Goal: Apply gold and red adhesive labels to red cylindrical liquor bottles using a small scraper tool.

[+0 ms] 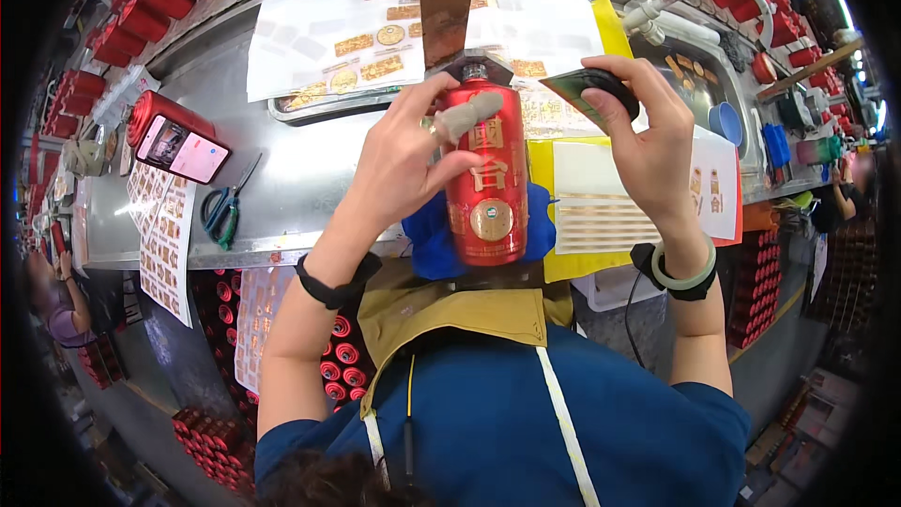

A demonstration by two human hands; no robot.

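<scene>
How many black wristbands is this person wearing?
2: one black wristband circles the left wrist; a second black wristband circles the right, with a pale green bangle partly over it.

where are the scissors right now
In the head view, the scissors lie on the metal table at the person's left, near its front edge, just below and right of the phone.
</scene>
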